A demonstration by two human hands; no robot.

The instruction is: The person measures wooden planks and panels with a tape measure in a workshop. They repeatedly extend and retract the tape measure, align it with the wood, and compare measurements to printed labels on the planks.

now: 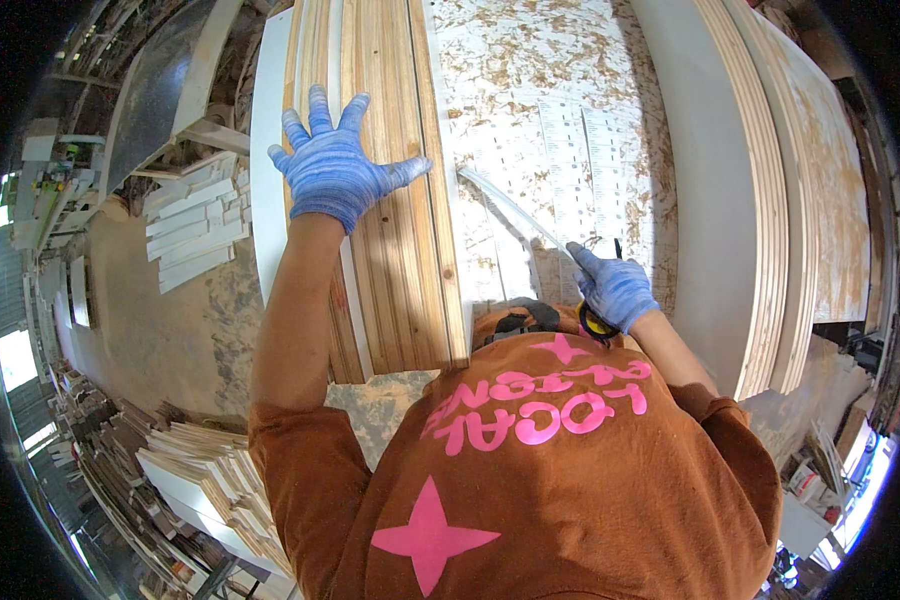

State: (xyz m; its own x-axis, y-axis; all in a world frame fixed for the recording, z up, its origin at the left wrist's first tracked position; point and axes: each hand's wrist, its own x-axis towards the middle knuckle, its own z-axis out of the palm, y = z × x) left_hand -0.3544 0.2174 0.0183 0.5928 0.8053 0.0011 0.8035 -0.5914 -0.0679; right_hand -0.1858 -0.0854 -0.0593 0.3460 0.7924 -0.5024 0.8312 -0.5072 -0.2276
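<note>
My left hand (335, 165), in a blue and white knit glove, lies with fingers spread across a stack of long wooden boards (390, 260). Its thumb reaches the stack's right edge. My right hand (613, 287), gloved alike, is closed around a yellow and black tape measure (597, 322). The pale tape blade (520, 212) runs out slantwise to the left, its far end beside the boards' right edge. Beneath it lies a white work surface (550, 60) with brown smears and printed sheets. The tape's case is partly covered by my fingers.
Wide white panels with layered wooden edges (770, 200) stand on the right. White strips (200, 225) lie on the floor at the left, near a dark-topped table (155, 85). Stacked panels (215, 480) are at the lower left.
</note>
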